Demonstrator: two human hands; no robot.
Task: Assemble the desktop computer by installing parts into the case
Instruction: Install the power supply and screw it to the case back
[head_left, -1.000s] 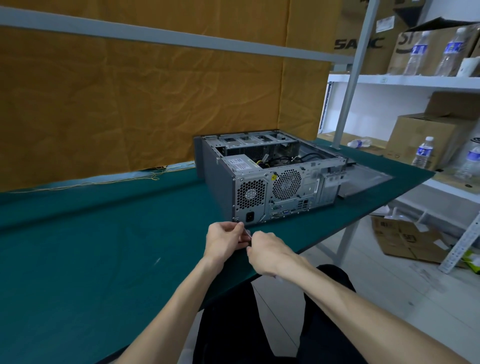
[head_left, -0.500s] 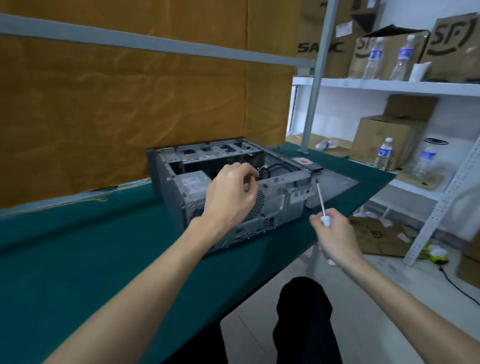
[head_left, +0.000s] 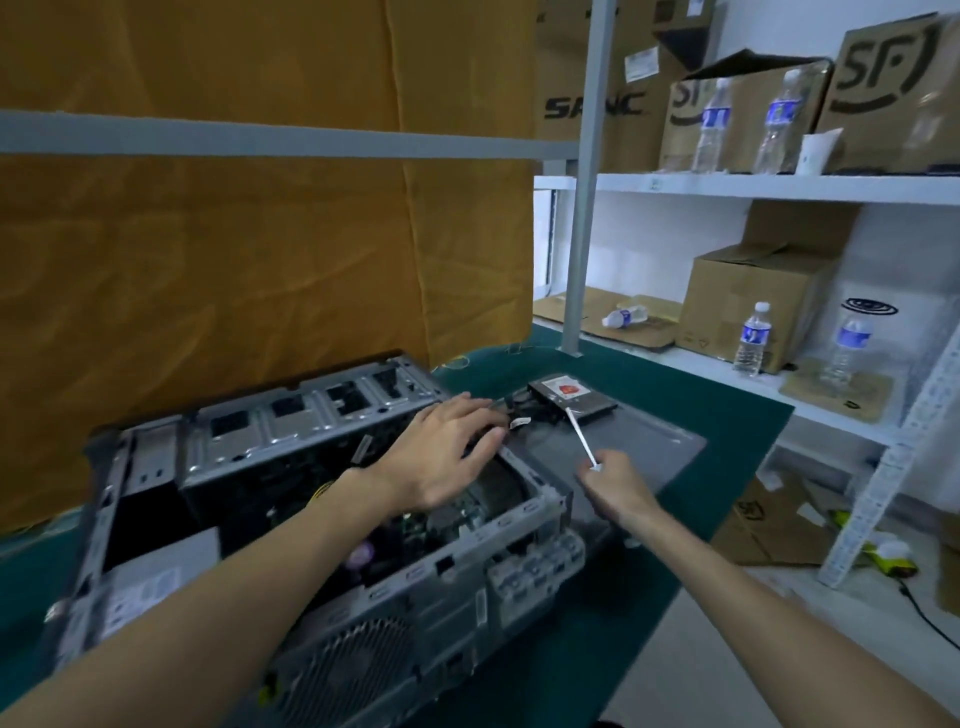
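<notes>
An open grey computer case lies on the green table mat, its inside facing up. My left hand reaches over the case's right side with fingers spread toward black cables at the case edge. My right hand grips a screwdriver, whose thin shaft points up and away toward a hard drive with a red-marked label. The drive lies beyond the case, at the far end of the grey side panel lying flat on the mat.
White shelves at the right carry cardboard boxes and water bottles. A grey upright post stands at the table's far corner. An orange cloth hangs behind. More boxes sit on the floor.
The view has closed in on the case. My left hand went from the case's rear to over its right side toward the cables. My right hand carried the screwdriver further forward, beside the case.
</notes>
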